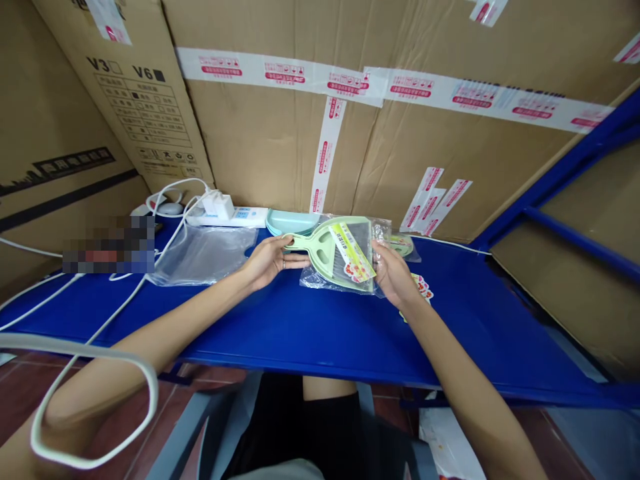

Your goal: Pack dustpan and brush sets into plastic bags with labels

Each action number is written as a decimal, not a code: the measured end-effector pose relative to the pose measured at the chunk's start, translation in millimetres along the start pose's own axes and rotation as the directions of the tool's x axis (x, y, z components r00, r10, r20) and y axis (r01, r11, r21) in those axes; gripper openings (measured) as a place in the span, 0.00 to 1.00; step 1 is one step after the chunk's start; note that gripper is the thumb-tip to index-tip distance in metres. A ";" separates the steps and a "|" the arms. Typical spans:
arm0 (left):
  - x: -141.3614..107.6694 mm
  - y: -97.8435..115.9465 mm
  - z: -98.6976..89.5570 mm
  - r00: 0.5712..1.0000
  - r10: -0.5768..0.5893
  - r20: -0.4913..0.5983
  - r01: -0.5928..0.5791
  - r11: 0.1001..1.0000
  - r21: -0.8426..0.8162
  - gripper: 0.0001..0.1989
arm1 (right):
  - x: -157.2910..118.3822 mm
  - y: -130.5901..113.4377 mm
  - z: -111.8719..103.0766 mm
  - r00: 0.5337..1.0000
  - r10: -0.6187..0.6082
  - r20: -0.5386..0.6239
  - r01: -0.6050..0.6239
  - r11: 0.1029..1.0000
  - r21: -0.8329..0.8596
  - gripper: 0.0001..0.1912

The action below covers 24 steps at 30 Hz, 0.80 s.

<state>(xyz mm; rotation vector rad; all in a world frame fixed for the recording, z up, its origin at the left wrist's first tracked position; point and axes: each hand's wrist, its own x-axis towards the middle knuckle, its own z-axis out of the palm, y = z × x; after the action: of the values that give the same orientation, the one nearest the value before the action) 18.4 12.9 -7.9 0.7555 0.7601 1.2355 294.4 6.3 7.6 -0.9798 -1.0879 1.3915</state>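
A light green dustpan (323,267) with a grey-bristled brush (345,257) set into it is held level above the blue table. A clear plastic bag (315,283) surrounds its wide end, and a yellow-green label card (354,250) lies over the bristles. My left hand (267,261) is closed on the handle, thumb on top and fingers below. On the opposite side, my right hand (393,270) pinches the bag at the pan's wide edge. Printed cards (424,287) lie partly hidden behind my right wrist.
Flat clear bags (205,257) lie left of my left hand. Behind are light-blue dustpans (290,221), a white power strip (250,217) and another bagged green item (401,245). White cables (125,307) cross the left side. Cardboard (270,147) walls the back; a blue frame (545,160) stands right.
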 end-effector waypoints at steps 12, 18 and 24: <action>1.3 1.5 -2.3 1.000 0.028 0.009 -0.028 1.000 -0.002 0.07 | 7.7 -5.1 -19.6 0.928 -0.360 0.094 0.369 0.859 -0.354 0.20; 2.7 0.4 -4.5 1.000 0.025 0.006 -0.025 1.000 -0.006 0.06 | 6.6 -5.6 -18.4 0.935 -0.343 0.094 0.354 0.874 -0.334 0.20; 3.2 -0.7 -6.3 1.000 0.023 0.020 -0.022 1.000 -0.005 0.06 | 5.8 -7.4 -17.6 0.949 -0.306 0.071 0.312 0.896 -0.316 0.15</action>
<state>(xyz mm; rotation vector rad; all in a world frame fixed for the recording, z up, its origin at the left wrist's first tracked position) 14.1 16.6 -12.2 0.7730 0.7337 1.2479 312.7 13.8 10.5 -0.9732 -1.4508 0.9816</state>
